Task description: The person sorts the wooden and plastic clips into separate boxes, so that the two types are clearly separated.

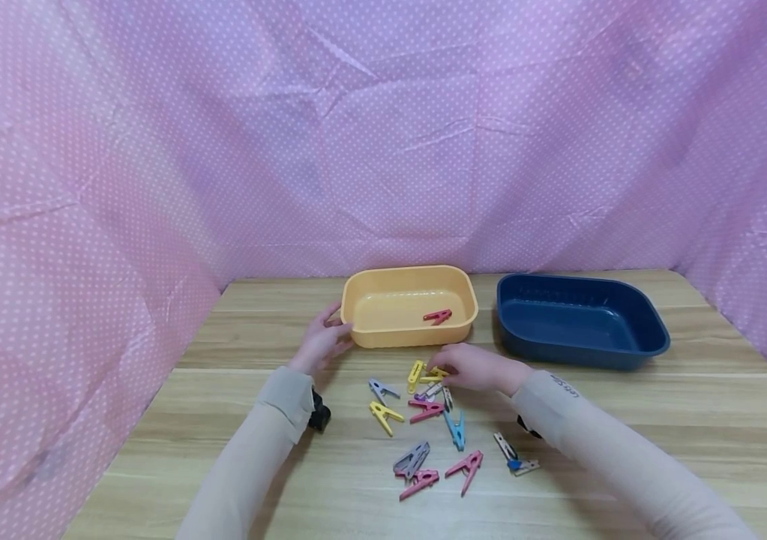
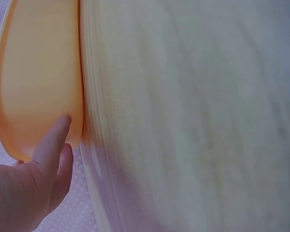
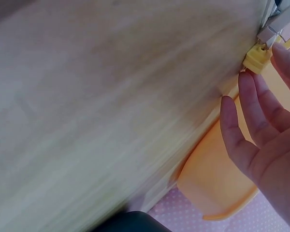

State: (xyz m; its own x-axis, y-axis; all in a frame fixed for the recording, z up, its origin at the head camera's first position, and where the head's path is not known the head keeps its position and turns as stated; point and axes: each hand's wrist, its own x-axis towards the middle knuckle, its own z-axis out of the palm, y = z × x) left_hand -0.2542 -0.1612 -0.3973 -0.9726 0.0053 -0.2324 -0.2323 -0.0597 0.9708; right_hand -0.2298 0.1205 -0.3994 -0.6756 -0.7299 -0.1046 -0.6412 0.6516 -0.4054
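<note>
My left hand (image 1: 321,341) is at the left end of the yellow-orange basin (image 1: 383,340), its fingers fairly straight along the outer wall. In the left wrist view, the index fingertip lies over the basin's outside (image 2: 43,63). A red clothespin (image 1: 438,316) lies inside the basin. In front of it, my right hand (image 1: 474,367) pinches a yellow clothespin (image 3: 257,59) between thumb and fingertips, low over the pile. Close by are another yellow clothespin (image 1: 415,376), a magenta one (image 1: 426,409) and a light blue one (image 1: 456,431).
A dark blue basin (image 1: 582,356) stands at the back right. Nearer lie a grey-blue clothespin (image 1: 383,389), a yellow one (image 1: 384,416), a grey one (image 1: 412,459), pink ones (image 1: 467,471) and wooden ones (image 1: 506,447). Pink dotted cloth (image 1: 410,150) hangs behind the table.
</note>
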